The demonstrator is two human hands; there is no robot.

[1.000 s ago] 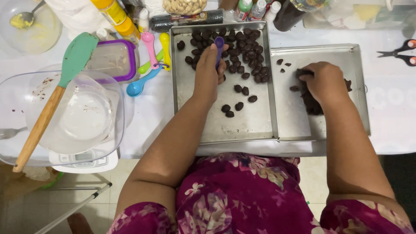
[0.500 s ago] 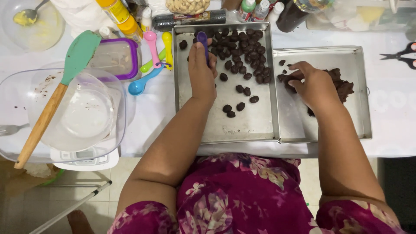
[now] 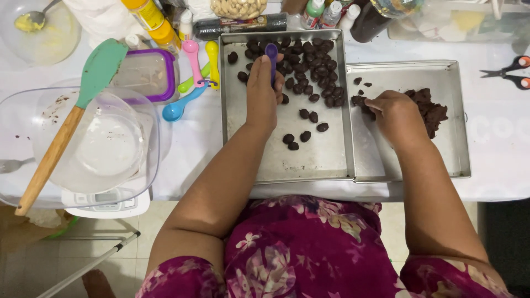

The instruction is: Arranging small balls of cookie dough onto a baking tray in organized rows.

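Left hand (image 3: 264, 94) is reaching up the middle of the frame, fingers closed around a purple measuring spoon (image 3: 271, 59) whose bowl is pointing toward the top edge, over the left baking tray (image 3: 287, 165). Dark dough balls (image 3: 309, 66) are crowding the upper right part of that tray, with a few strays lying just below and beside the hand. Right hand (image 3: 395, 113) is resting in the right baking tray (image 3: 408, 171), at centre right, its fingers curled onto the left edge of a dark dough mass (image 3: 433, 113); small crumbs are sitting just above it. Both trays are lying touching, side by side on the white table (image 3: 497, 132). Left of the trays, coloured measuring spoons (image 3: 193, 77), a purple-rimmed container (image 3: 146, 74) and a clear bowl (image 3: 83, 143) on a scale are standing, with a green spatula (image 3: 66, 118) leaning across the bowl. Scissors (image 3: 505, 77) are lying at the right edge, well apart from the hands.
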